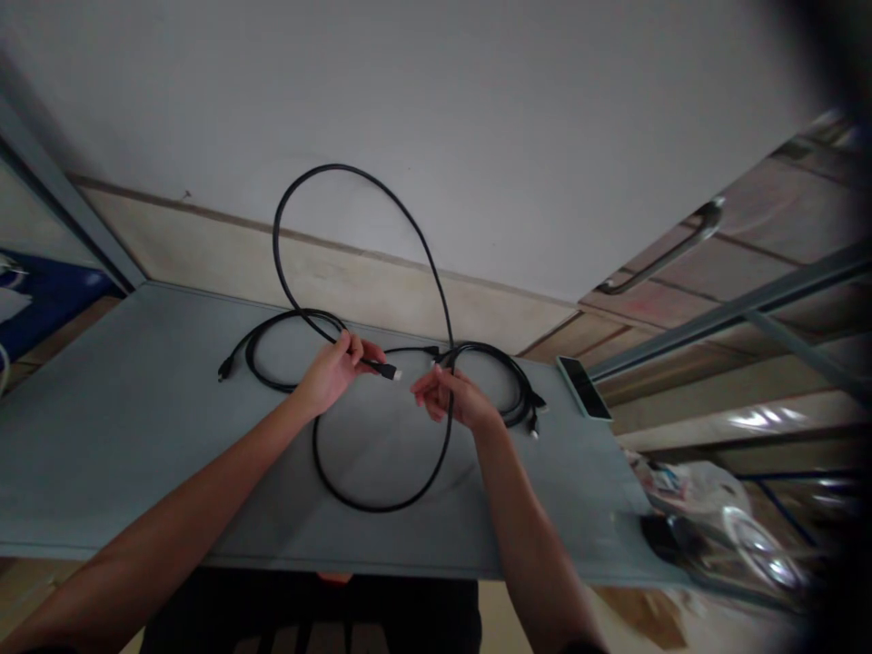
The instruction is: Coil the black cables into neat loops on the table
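Note:
A long black cable (423, 238) makes one big loop upward in front of the wall and another down over the table. My left hand (339, 363) is closed on it just behind its end plug (388, 371), which has a light-coloured tip and points right. My right hand (455, 395) pinches the same cable where it runs down at the right side of the loop; its other fingers are loosely curled. Behind my left hand lies a coiled black cable (251, 359) with a plug (225, 368) at its left. Another coiled black cable (523, 377) rests just right of my right hand.
A phone (584, 388) in a pale case lies at the right back of the grey table (156, 400). The wall (477, 136) rises directly behind. A metal frame bar (736, 313) and a blurred plastic bag (708, 486) are on the right.

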A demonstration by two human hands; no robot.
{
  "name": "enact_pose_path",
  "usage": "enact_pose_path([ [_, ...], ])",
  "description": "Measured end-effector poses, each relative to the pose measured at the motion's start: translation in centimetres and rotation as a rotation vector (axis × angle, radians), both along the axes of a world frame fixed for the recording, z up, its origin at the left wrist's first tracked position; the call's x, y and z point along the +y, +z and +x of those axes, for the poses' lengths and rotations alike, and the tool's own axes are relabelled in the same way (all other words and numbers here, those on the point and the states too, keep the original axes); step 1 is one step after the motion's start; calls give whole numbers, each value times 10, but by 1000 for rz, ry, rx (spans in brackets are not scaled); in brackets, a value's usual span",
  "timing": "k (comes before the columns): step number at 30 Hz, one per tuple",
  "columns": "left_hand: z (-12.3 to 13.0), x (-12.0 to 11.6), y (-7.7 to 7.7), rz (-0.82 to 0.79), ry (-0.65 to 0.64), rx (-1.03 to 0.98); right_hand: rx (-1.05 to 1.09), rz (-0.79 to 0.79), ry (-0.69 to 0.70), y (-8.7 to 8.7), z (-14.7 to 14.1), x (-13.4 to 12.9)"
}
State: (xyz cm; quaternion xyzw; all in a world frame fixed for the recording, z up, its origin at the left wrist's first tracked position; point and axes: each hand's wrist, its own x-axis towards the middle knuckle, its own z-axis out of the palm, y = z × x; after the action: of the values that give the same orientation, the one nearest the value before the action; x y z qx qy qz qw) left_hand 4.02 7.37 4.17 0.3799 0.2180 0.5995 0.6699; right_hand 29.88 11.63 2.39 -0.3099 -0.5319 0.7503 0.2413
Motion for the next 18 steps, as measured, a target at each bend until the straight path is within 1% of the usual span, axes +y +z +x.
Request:
enact_pose_path([
  [2, 6, -4, -5, 46, -43, 87, 22, -20, 119, -2, -7, -4],
  [4, 11, -9, -8, 125, -44, 228, 39, -47, 170, -3, -12, -7],
  [5, 14, -12, -9, 178, -38, 324, 52, -54, 155, -3, -15, -8],
  [8, 22, -21, -8, 372, -35, 647, 87, -42, 47, -3, -20, -10],
  [9, 24, -24, -8, 449, -43, 741, 87, -39, 36, -3, -21, -11],
  [10, 26, -27, -7, 526, -44, 821, 75, -41, 53, -2, -21, -11],
  [12, 28, -30, -6, 655, -19, 950, 18, -37, 135, 1, -19, -12],
  [14, 27, -30, -7, 712, -4, 1041, -48, 7, 182, 3, -17, -11],
  [15, 25, -29, -8, 720, -4, 1075, -75, 39, 169, 3, -15, -9],
  [16, 24, -28, -9, 724, -11, 1102, -94, 68, 128, 3, -14, -8],
  [18, 20, -23, -12, 745, -32, 1152, -106, 100, -15, 1, -12, -4],
])
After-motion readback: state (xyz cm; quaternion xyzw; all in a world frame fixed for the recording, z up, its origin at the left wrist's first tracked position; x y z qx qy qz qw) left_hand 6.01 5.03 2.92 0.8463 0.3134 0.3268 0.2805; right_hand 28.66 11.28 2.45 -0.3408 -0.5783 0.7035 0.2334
